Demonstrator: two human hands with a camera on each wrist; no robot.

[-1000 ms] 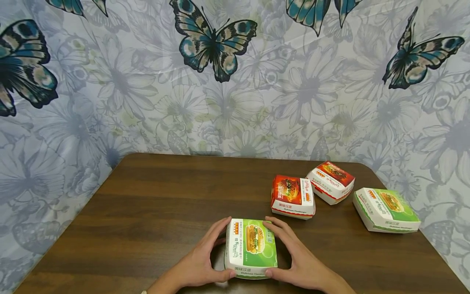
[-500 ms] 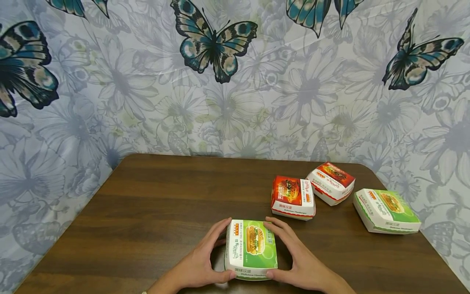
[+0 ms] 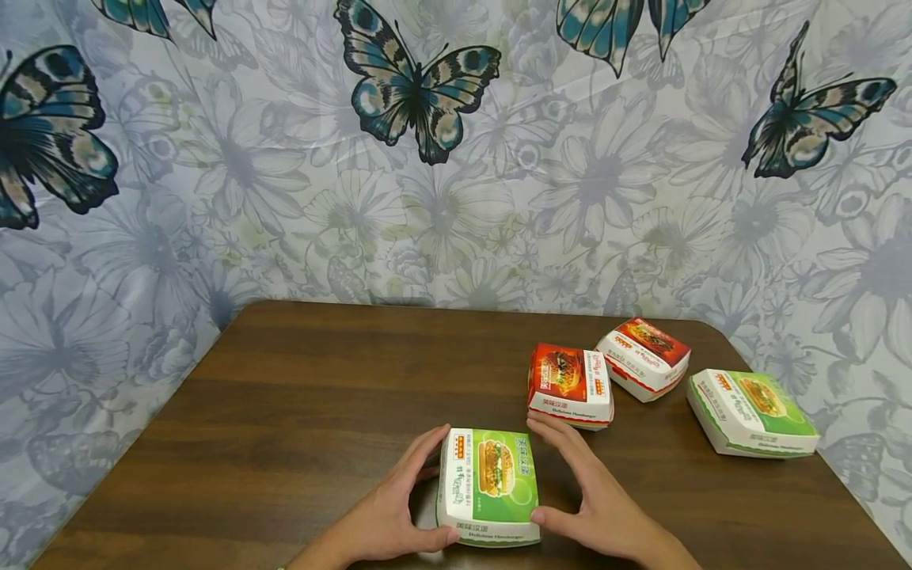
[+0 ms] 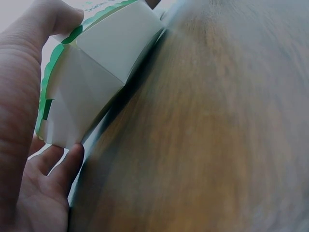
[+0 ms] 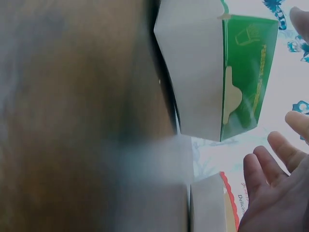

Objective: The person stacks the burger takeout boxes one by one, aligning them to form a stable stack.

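I see the green-and-white cardboard burger box [image 3: 488,484] on the brown wooden table [image 3: 299,412], near its front edge. My left hand [image 3: 385,514] grips the box's left side, thumb curled on the near corner. My right hand [image 3: 594,495] is spread and has drawn slightly off the right side; the thumb may just touch it. Just beyond its fingertips sits a red-and-white burger box [image 3: 568,384], with another red box [image 3: 644,356] and a second green box [image 3: 751,410] farther right.
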